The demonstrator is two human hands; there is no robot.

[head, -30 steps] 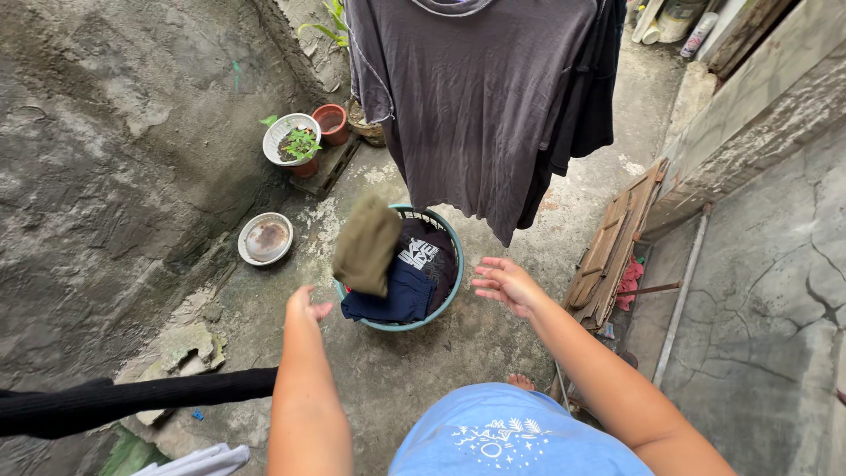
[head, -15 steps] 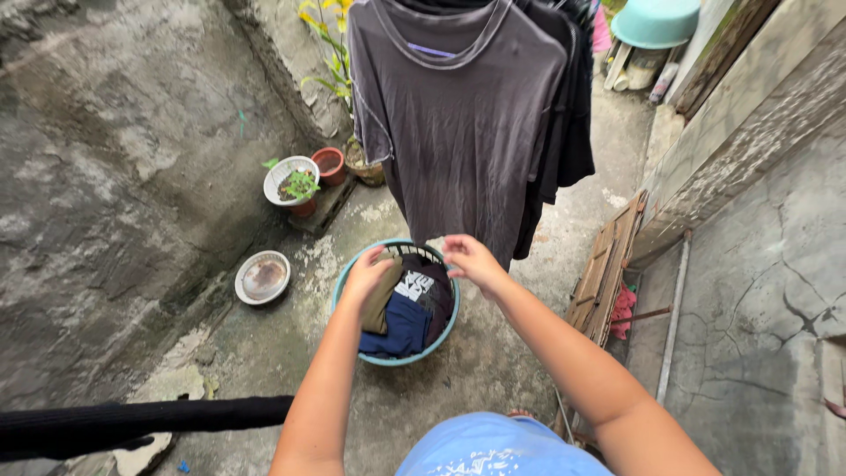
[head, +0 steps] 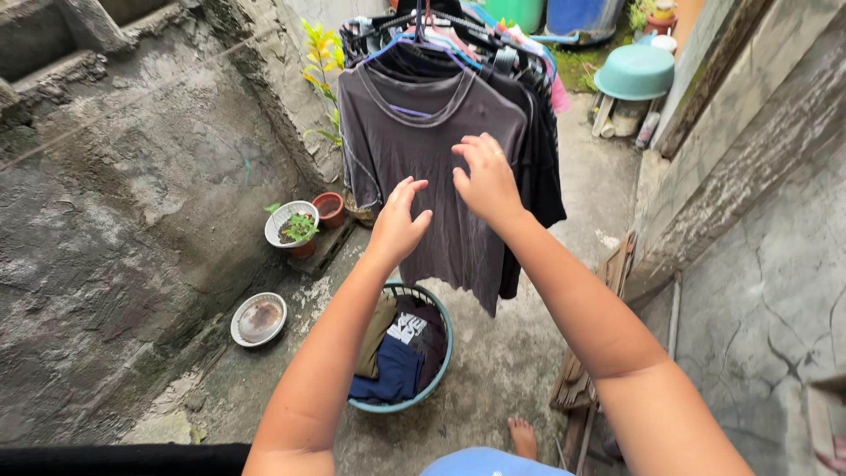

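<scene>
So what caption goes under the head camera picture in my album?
Both hands, left hand and right hand, reach toward a hanging grey shirt above a laundry basket.

Dark grey hanging T-shirt (head: pixel 432 167) is blocking both hands ahead; bare concrete floor (head: pixel 520 353) is lying open beside round teal laundry basket (head: pixel 443 357)

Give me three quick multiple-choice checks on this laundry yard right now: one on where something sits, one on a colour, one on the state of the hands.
1. Where is the laundry basket?
A. On the concrete ground below the hanging grey T-shirt
B. On a table
C. Hung on the wall

2. What colour is the basket's rim?
A. Red
B. Teal
C. Yellow

3. How are the left hand and right hand?
A. Both gripping folded clothes
B. Both in the basket
C. Both open and empty, raised in front of the T-shirt

Answers:
1 A, it stands on the ground under the shirt.
2 B, the rim shows teal.
3 C, fingers are spread and hold nothing.
</scene>
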